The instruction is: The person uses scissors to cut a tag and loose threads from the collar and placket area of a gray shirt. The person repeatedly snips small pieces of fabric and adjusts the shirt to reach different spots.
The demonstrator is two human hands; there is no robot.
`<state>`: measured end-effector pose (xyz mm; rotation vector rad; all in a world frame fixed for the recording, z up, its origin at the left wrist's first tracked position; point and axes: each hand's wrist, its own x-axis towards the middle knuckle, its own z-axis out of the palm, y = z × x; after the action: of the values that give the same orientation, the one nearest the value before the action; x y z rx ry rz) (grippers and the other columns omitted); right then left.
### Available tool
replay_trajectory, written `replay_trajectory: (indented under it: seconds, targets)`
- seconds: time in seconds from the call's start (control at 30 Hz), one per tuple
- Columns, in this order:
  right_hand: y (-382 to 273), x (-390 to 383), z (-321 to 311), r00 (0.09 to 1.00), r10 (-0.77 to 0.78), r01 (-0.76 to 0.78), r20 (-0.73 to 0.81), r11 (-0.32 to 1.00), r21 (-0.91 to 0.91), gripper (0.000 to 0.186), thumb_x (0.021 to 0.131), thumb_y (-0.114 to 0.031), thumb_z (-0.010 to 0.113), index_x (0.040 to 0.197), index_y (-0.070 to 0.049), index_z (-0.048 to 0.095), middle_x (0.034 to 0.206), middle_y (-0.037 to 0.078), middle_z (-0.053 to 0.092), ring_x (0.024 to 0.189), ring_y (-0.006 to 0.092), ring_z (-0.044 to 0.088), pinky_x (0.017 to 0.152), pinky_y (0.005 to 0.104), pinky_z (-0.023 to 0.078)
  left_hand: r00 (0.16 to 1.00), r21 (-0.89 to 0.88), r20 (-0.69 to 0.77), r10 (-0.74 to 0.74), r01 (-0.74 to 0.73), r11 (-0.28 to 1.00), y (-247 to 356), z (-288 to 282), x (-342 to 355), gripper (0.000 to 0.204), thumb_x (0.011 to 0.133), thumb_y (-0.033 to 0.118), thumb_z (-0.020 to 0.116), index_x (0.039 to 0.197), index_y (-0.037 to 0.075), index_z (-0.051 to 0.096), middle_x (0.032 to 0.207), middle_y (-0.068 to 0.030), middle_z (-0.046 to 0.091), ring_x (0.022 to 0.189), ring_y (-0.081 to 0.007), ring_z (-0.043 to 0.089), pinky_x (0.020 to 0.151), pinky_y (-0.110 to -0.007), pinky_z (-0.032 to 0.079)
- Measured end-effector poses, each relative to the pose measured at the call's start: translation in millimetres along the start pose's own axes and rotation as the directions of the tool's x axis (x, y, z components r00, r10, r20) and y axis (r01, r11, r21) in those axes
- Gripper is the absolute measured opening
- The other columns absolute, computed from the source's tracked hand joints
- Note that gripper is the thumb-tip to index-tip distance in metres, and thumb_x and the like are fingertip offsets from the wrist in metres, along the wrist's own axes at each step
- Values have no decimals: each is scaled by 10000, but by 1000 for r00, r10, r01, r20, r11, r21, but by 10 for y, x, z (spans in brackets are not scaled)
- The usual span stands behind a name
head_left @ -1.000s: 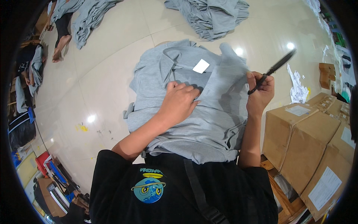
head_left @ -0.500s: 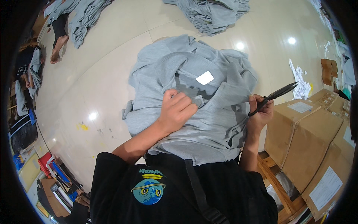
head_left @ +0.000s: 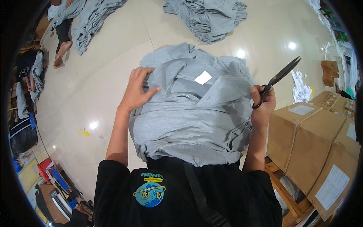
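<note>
Within right grip point(head_left: 265, 104), scissors point(head_left: 278, 77), partly hidden

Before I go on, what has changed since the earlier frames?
The bare left hand moved from the opening of the grey fabric shirt leftward and forward to the shirt's left side. The black metal scissors dipped, then tilted up again. Unchanged: the bare right hand holds them; the white rectangular label lies in the opening.

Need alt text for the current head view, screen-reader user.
Gray garment laid before a person in a black shirt: left hand touches its left side, right hand holds black scissors near its right edge. A white tag shows on it. Cardboard boxes stand at right; more gray fabric lies on the floor.
</note>
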<state>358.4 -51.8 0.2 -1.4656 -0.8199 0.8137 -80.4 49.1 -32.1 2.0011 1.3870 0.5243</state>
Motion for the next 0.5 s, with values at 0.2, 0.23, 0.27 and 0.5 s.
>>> replay_trajectory:
  seconds: [0.2,0.23,0.27,0.5]
  targets:
    - [-405,-567,-654,994,-5,11,111,999,-49,422,951,-196,945,1169,-69,607,927,6,677,865,112,636,765,274,508,958,-79,-153,244,-258,963,254,-460,-462,220,998,118,791,1177,30,701,1094,-157,702,1196,-354,702,1134,-471,514]
    - [-406,-745,-854,990,3,-1,139,1000,-17,462,914,-189,973,1143,-75,588,913,22,682,844,139,651,736,290,517,974,-129,-84,211,-221,967,404,-608,-697,189,1012,117,788,1151,32,692,1040,-130,716,1133,-323,726,1080,-454,538]
    - [-436,-969,-1043,981,25,-33,190,999,38,505,877,-182,1002,1117,-81,569,898,38,687,823,166,666,707,306,526,983,-184,-7,183,-181,966,524,-787,-923,162,1027,116,786,1124,35,684,986,-103,730,1070,-292,750,1025,-436,562]
    - [-433,-1752,-1448,773,324,-412,545,910,44,524,781,-95,1050,984,-84,567,905,36,738,821,131,680,730,298,533,625,-291,781,-16,387,875,1027,-1051,-1027,417,1149,386,682,1342,16,677,1014,-95,763,915,-235,746,828,-387,574]
